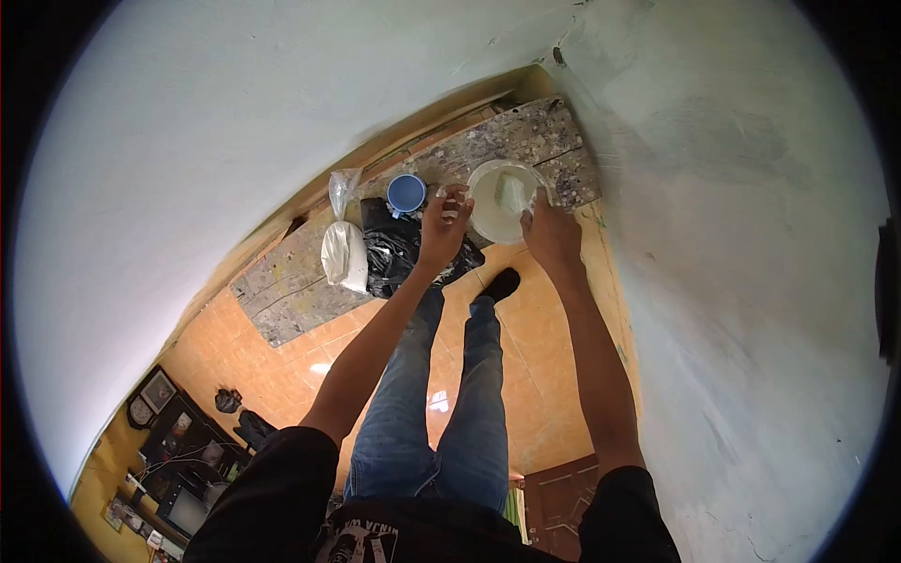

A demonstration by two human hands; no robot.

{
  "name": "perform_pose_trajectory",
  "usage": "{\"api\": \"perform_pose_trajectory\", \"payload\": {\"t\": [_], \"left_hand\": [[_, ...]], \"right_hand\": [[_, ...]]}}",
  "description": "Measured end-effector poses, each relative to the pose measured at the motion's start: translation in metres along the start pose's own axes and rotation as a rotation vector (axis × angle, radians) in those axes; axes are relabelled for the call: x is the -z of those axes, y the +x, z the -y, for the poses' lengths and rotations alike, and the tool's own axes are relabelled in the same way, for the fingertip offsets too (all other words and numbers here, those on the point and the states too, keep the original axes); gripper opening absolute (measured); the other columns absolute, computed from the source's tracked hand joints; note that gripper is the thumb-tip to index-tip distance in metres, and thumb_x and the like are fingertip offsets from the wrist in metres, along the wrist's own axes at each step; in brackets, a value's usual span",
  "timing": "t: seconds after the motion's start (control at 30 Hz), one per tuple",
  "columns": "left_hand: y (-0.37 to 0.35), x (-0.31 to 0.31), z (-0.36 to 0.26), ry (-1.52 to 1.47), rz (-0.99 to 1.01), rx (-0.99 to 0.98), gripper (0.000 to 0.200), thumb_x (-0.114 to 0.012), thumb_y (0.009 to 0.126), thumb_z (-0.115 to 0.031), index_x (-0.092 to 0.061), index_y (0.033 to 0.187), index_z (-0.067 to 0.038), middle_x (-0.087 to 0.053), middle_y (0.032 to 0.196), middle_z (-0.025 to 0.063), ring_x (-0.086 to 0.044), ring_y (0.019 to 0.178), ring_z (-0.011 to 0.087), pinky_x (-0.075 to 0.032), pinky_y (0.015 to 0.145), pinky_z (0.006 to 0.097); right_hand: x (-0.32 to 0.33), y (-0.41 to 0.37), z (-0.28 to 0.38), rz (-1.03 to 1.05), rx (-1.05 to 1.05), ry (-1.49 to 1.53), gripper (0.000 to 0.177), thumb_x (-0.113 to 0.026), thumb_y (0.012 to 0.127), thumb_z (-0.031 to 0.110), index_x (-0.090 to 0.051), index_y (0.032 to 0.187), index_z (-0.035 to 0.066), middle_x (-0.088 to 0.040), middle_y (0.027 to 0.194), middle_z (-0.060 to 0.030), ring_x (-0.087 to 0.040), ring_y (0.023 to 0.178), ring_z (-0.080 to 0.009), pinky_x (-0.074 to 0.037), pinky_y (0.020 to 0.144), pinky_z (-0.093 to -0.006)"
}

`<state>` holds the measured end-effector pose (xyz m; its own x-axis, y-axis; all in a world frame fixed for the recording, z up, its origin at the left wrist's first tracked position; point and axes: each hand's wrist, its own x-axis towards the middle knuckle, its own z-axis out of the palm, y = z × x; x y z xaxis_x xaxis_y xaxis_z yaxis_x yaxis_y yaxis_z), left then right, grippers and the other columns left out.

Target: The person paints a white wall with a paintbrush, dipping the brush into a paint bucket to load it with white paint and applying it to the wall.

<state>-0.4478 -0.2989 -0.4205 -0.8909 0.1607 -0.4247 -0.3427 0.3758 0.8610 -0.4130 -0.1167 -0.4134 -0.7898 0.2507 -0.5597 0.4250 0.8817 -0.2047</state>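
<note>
A round whitish plastic bucket (486, 225) stands on a paint-spattered board, with a pale greenish-white patch inside it. My left hand (445, 227) is at the bucket's left rim, fingers curled against it and smeared with white. At the right rim, my right hand (552, 233) is closed, with thumb and forefinger near the edge; what it grips is hidden. Left of my left hand is a blue mug (406, 193). A crumpled black plastic bag (389, 246) lies below the mug. Beside that bag leans a clear plastic bag of white powder (344, 255).
The spattered wooden board (272, 296) runs along a pale wall (235, 122) into a corner with the right wall (732, 281). Orange floor tiles (549, 375) lie below, far down. At lower left are a dark cabinet (178, 427) and a brown door (561, 507) behind me.
</note>
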Motion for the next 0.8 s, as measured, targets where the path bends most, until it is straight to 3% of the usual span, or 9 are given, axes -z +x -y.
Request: {"api": "perform_pose_trajectory", "payload": {"t": [0.17,0.27,0.47,0.57,0.8], "left_hand": [[0.001,-0.001,0.004,-0.005,-0.007,-0.039,0.023,-0.065,0.091,-0.017,-0.061,0.112,-0.007,-0.054,0.088,-0.0014,-0.056,0.081,0.0083,-0.045,0.063,0.0251],[-0.002,0.002,0.002,0.136,-0.025,-0.09,0.028,-0.061,0.093,-0.031,-0.065,0.112,-0.01,-0.07,0.093,0.0087,-0.071,0.084,0.0192,-0.056,0.073,0.0306],[-0.005,0.007,-0.01,0.234,0.001,-0.063,0.031,-0.061,0.093,-0.032,-0.065,0.113,-0.009,-0.07,0.096,0.0087,-0.071,0.083,0.0186,-0.056,0.074,0.0306],[0.0,-0.001,0.012,-0.098,0.02,-0.037,0.023,-0.066,0.09,-0.016,-0.061,0.112,-0.008,-0.053,0.089,-0.003,-0.055,0.081,0.0079,-0.044,0.066,0.0248],[0.003,-0.006,0.028,-0.138,0.013,-0.046,0.023,-0.066,0.09,-0.016,-0.061,0.111,-0.008,-0.053,0.09,-0.0022,-0.055,0.084,0.0088,-0.045,0.066,0.0257]], "right_hand": [[-0.001,0.009,0.009,-0.011,0.029,-0.047,0.049,-0.06,0.088,0.027,-0.049,0.132,0.008,-0.068,0.089,-0.0206,-0.067,0.085,-0.0371,-0.053,0.074,-0.0476],[-0.012,0.015,0.01,0.0,0.051,-0.04,0.048,-0.062,0.087,0.027,-0.051,0.13,0.009,-0.068,0.091,-0.0197,-0.068,0.086,-0.0366,-0.054,0.076,-0.0465],[-0.017,0.018,0.015,-0.014,0.03,-0.08,0.049,-0.064,0.085,0.026,-0.053,0.129,0.008,-0.068,0.093,-0.0197,-0.068,0.087,-0.036,-0.054,0.077,-0.0457],[-0.021,0.023,0.012,0.001,0.025,-0.066,0.048,-0.064,0.085,0.026,-0.053,0.128,0.008,-0.068,0.093,-0.0195,-0.068,0.088,-0.036,-0.054,0.076,-0.0458],[-0.028,0.031,0.013,-0.008,0.009,-0.085,0.044,-0.063,0.084,0.024,-0.055,0.125,0.008,-0.068,0.094,-0.0198,-0.067,0.09,-0.0366,-0.055,0.077,-0.0465]]}}
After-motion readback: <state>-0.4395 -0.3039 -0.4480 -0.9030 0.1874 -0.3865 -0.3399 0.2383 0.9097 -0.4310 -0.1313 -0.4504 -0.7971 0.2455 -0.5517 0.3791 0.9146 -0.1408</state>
